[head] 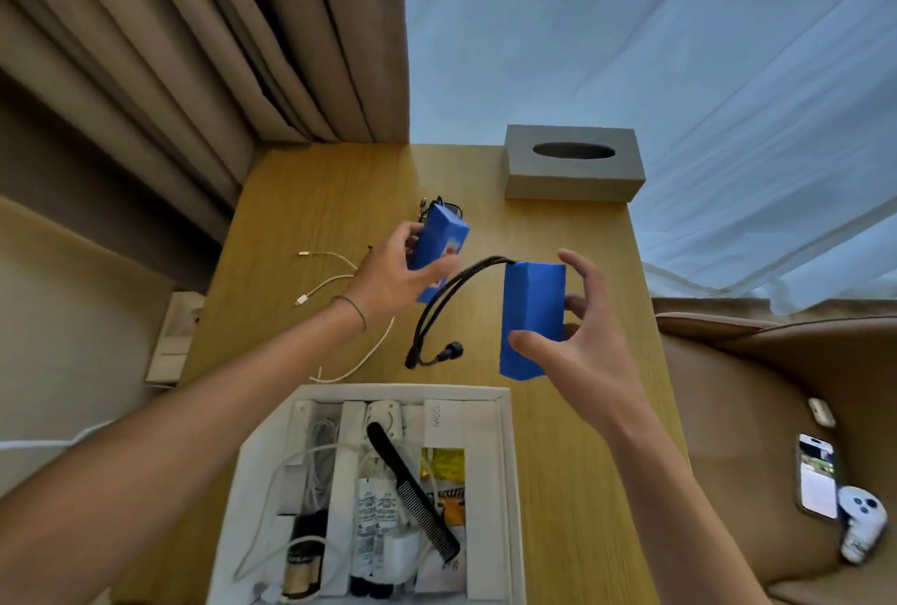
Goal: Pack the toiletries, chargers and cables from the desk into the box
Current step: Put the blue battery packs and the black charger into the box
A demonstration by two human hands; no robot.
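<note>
1. The left hand (388, 274) clamps one blue pack (439, 245); the right hand (573, 337) grips another blue pack (531, 320), both above the desk (582, 410), twelve o'clock of the box (505, 459).
2. Both look rigid, probably heavy; the black cable (437, 308) dangles limp; hold the bodies, not the lead.

"120W" — printed on a white charger (438, 420) in the box (505, 459) — nothing else legible.

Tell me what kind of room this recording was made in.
Probably a hotel room or bedroom, at a wooden desk by the window. Heavy curtains and a sheer drape hang behind it, a grey tissue box sits at the back, and a padded brown chair stands alongside.
</note>
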